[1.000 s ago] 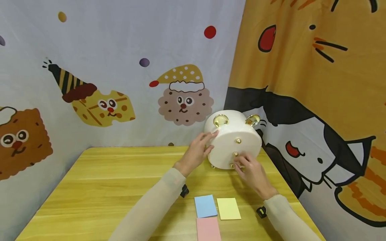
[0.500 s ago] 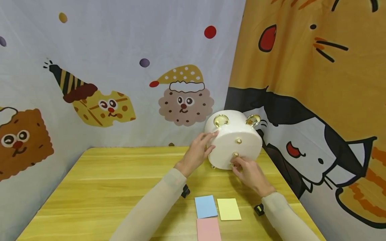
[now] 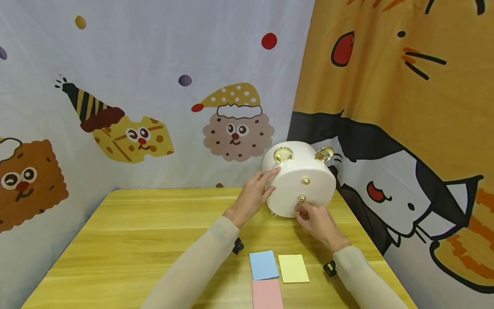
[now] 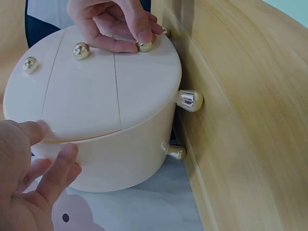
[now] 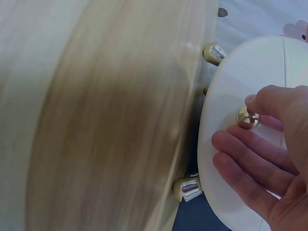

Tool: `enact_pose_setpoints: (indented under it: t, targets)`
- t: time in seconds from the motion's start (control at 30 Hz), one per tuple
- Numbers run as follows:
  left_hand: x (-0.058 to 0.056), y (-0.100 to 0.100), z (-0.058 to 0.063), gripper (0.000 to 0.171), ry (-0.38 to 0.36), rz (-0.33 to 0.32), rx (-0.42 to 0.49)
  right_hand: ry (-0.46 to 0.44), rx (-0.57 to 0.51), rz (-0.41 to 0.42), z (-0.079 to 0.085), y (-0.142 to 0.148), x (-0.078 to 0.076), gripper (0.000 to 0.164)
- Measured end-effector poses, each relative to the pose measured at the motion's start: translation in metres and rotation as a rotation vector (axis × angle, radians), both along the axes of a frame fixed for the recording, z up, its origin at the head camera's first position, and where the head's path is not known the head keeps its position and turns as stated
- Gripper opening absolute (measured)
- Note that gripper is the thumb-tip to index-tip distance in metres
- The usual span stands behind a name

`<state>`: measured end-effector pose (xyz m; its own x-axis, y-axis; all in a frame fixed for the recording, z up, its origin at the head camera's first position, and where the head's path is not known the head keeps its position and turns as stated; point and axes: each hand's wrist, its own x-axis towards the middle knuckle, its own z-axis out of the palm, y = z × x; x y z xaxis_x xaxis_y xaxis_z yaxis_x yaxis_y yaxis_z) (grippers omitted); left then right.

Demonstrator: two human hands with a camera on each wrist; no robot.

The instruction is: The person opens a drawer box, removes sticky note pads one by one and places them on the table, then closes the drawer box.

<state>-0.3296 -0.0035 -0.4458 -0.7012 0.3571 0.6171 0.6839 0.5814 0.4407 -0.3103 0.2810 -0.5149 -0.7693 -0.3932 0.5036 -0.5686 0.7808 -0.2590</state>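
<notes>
A white rounded drawer box (image 3: 283, 195) with gold ear-shaped rings on top and small gold feet stands at the back right of the table. Its front has three drawers, each with a round gold knob. My left hand (image 3: 251, 196) rests with extended fingers against the box's left side, near the front edge. At the lowest drawer, my right hand (image 3: 321, 224) pinches the bottom knob (image 5: 247, 117) between thumb and index finger, the other fingers lying by the drawer front. The middle knob (image 4: 81, 51) and top knob (image 4: 30, 65) are untouched. All the drawers look closed.
Blue (image 3: 264, 265), yellow (image 3: 293, 268) and pink (image 3: 267, 294) sticky note pads lie on the wooden table (image 3: 154, 240) in front of the box. Cartoon-printed curtains (image 3: 231, 51) hang close behind the box and to its right.
My right hand has shifted slightly left and down, its thumb and finger settling on the bottom knob. My left hand and the box stay in place.
</notes>
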Motion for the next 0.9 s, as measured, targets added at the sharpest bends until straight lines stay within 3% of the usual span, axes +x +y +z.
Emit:
enact_pose_setpoints:
  t: [0.2,0.9]
  targets:
    - [0.0013,0.0001,-0.0009,0.069,-0.001,0.016,-0.039,-0.008,-0.005,-0.002,-0.0003,-0.0007,-0.0011,0.018]
    - [0.0005,0.0002,-0.003,0.067,0.019,-0.002,-0.023,-0.014,0.029,0.009,0.0002,0.0005,-0.0026,0.02]
